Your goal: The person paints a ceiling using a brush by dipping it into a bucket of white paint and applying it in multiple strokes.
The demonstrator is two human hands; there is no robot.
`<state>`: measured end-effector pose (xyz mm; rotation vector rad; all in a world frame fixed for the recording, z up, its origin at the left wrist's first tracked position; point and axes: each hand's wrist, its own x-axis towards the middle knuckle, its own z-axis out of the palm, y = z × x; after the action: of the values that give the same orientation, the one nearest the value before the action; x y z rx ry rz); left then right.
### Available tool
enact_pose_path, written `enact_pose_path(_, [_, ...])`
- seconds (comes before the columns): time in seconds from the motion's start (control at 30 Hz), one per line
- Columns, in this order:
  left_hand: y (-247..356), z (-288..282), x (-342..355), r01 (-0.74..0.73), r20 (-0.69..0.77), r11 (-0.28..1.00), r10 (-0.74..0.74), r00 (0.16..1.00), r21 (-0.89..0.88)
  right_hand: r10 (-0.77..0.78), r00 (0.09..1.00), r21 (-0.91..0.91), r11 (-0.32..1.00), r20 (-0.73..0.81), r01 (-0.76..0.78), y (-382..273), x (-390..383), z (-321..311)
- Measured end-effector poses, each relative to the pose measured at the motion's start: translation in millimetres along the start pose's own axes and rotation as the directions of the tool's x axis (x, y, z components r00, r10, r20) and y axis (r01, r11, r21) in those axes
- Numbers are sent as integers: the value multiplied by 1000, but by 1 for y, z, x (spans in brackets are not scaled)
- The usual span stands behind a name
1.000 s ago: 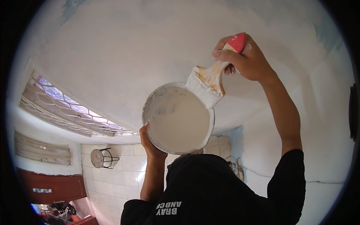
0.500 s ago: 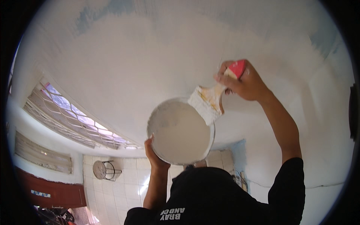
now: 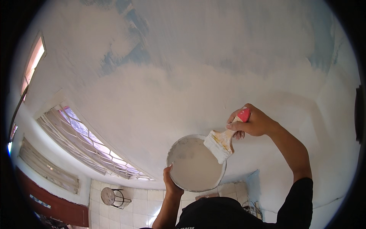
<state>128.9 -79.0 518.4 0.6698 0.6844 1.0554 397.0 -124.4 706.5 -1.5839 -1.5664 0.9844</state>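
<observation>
In my left hand is the rim of a round bucket filled with off-white paint, held from its left side with the thumb over the edge. My right hand grips a wide paintbrush by its wooden handle, which ends in a red tip. The bristles are thickly coated in white and angle down over the bucket's right rim. Whether they touch the rim I cannot tell. Behind both stands a large wall, mostly white, with patches of pale blue showing near the top.
Barred windows line the wall at left, with a narrow opening above. A round stool stands on the tiled floor. A red-brown door is at lower left. Cables lie near the wall's foot at right.
The view has tilted upward, so more of the blue-patched wall shows. Bucket, brush and both hands now appear lower and slightly further right. Both grips are unchanged.
</observation>
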Motion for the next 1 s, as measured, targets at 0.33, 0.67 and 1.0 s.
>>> enact_pose_path(0.33, [70, 10, -4, 227, 207, 972, -211, 955, -57, -274, 961, 3, 962, -28, 274, -49, 6, -15])
enact_pose_path(0.67, [167, 49, -27, 87, 254, 994, -101, 962, 63, -518, 855, -7, 855, -23, 518, -144, 26, -42])
enact_pose_path(1.0, [207, 52, -41, -872, 732, 62, 517, 444, 486, -730, 683, -125, 681, -30, 722, -219, 62, -46])
